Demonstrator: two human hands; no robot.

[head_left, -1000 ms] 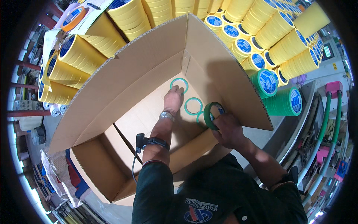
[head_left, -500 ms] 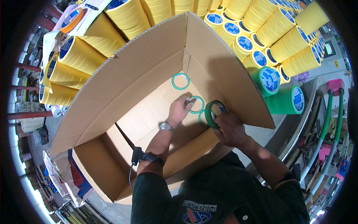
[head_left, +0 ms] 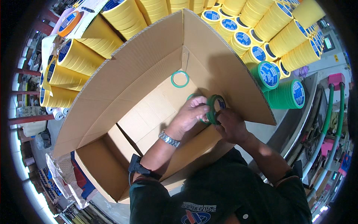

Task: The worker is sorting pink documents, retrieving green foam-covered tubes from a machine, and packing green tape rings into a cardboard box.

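Note:
My right hand (head_left: 233,125) grips a few green tape rolls (head_left: 212,110) held together on edge above the box floor. The fingers of my left hand (head_left: 191,113) are pinched at the near side of those rolls, touching them. A single green tape ring (head_left: 172,79) lies flat on the floor of the open cardboard box (head_left: 149,108), near its far corner. Another green ring (head_left: 190,96) shows only as an edge behind my left hand. What lies under the held rolls is mostly hidden.
Tall stacks of yellow tape rolls (head_left: 125,18) stand behind the box, with more yellow stacks (head_left: 266,24) at the far right. Green roll stacks (head_left: 285,94) stand beside its right wall. An orange roll (head_left: 69,23) lies on papers at far left. Green hoses (head_left: 328,112) run at right.
My left hand has moved from the ring on the box floor up and right to the rolls in my right hand. My right hand keeps its hold, and the rolls have turned slightly.

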